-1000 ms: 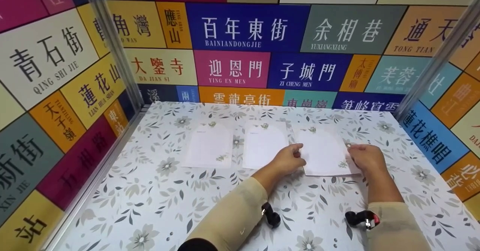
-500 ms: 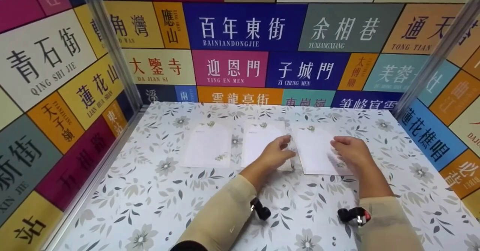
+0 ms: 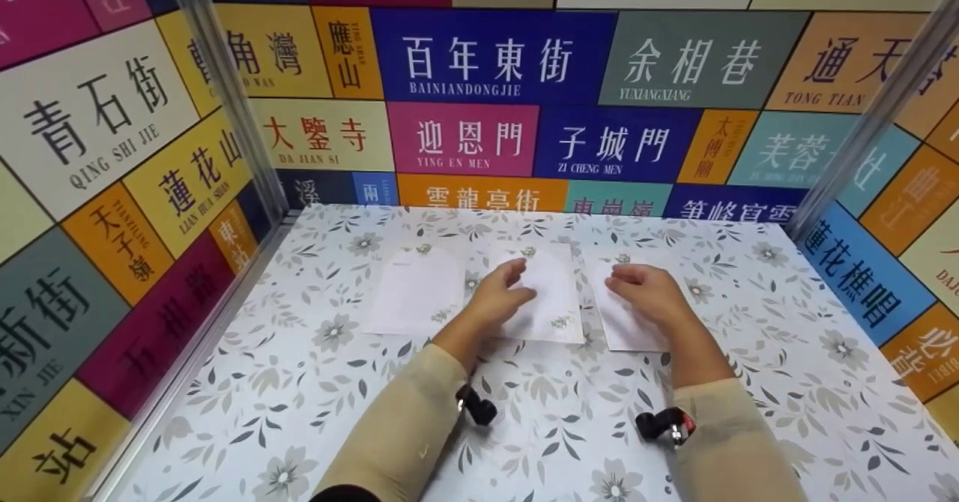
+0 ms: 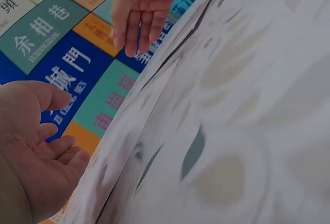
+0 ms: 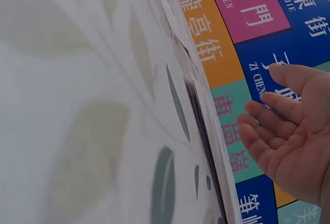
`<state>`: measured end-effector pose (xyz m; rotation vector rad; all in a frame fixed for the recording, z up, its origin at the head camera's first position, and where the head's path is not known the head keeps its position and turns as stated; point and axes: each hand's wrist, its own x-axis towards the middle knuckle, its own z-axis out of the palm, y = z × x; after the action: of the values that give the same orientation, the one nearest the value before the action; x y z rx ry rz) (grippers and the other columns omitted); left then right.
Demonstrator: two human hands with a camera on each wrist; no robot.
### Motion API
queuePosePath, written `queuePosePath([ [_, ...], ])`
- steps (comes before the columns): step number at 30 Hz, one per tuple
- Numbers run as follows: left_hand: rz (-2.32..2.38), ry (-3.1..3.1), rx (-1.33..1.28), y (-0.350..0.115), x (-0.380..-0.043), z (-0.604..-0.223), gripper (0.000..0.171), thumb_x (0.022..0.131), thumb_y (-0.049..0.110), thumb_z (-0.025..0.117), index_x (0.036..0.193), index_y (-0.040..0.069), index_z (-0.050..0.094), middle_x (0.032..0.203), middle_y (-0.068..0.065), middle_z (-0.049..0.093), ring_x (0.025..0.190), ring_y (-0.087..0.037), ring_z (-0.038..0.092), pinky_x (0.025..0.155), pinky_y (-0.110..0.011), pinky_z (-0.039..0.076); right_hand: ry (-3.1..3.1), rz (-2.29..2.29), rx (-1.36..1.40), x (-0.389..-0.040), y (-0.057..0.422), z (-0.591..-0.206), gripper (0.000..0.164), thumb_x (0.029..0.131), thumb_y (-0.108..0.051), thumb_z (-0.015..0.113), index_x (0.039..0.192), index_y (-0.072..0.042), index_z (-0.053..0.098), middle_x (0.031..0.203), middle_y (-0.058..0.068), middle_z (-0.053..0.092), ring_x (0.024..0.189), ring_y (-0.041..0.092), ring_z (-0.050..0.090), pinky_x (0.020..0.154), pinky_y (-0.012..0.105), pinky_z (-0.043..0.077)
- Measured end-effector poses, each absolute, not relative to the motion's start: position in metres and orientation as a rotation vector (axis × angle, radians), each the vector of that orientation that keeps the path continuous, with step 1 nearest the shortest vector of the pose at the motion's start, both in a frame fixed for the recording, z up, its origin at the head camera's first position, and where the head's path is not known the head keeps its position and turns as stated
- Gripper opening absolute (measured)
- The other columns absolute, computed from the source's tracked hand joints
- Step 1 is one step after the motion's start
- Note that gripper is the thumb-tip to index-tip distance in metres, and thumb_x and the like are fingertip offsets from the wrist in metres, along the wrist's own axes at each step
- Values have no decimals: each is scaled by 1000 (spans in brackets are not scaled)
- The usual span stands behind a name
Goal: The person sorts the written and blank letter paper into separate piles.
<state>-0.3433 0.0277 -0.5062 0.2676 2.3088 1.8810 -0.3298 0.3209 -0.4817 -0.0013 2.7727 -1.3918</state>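
Three white sheets of stationery with small leaf prints lie in a row: a left sheet (image 3: 416, 292), a middle sheet (image 3: 553, 277) and a right sheet (image 3: 618, 328). My left hand (image 3: 496, 298) is over the left part of the middle sheet, thumb and fingers apart and holding nothing. Over the right sheet is my right hand (image 3: 653, 294), hiding much of its right side. The right wrist view shows that hand (image 5: 299, 136) with relaxed, slightly bent fingers and a bare palm. Loosely bent fingers also show on the left hand (image 4: 38, 152) in the left wrist view.
A floral cloth (image 3: 315, 404) covers the table. Panels printed with place names, such as a blue panel (image 3: 494, 52), stand behind and at both sides. Clear uprights (image 3: 232, 97) mark the back corners. A small black camera is strapped at each wrist.
Both hands have let go of the right sheet's sides and moved left. The left hand has come over the middle sheet, the right hand over the right sheet.
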Motion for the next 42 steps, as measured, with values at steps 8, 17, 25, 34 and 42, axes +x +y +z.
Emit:
queuePosePath([
  [8,1963,2202,34,-2,-349,-503,72,95,11,72,162,17,47,171,-5,44,162,-27,37,129,-50,40,2675,-1424,1,-339,289,-482,64,104,-35,69,160,-9,50,160,16,57,151,37,51,127,52,42],
  [17,1963,2176,-27,-23,-354,-500,72,98,12,70,164,18,43,173,-5,40,162,-28,37,130,-51,38,2631,-1472,-75,-344,265,-483,64,102,-33,72,157,-6,53,158,16,59,148,36,54,126,50,43],
  [25,1776,2271,9,-26,-352,-506,74,99,19,72,165,21,41,172,-5,42,162,-26,37,134,-44,30,2621,-1383,-110,-341,266,-491,69,101,-39,74,158,-8,51,162,14,55,152,36,50,128,52,40],
  [34,1419,2493,263,-33,-354,-516,79,95,27,79,164,15,43,170,-10,44,162,-29,37,136,-43,25,2607,-1210,-195,-337,275,-502,80,92,-41,84,159,-11,51,165,19,50,156,40,43,132,56,32],
  [42,997,2618,519,-32,-350,-516,88,87,30,88,163,16,46,177,-7,31,167,-30,23,138,-46,17,2615,-933,-276,-334,274,-501,88,81,-31,94,158,-20,54,177,12,31,165,42,22,136,60,18],
])
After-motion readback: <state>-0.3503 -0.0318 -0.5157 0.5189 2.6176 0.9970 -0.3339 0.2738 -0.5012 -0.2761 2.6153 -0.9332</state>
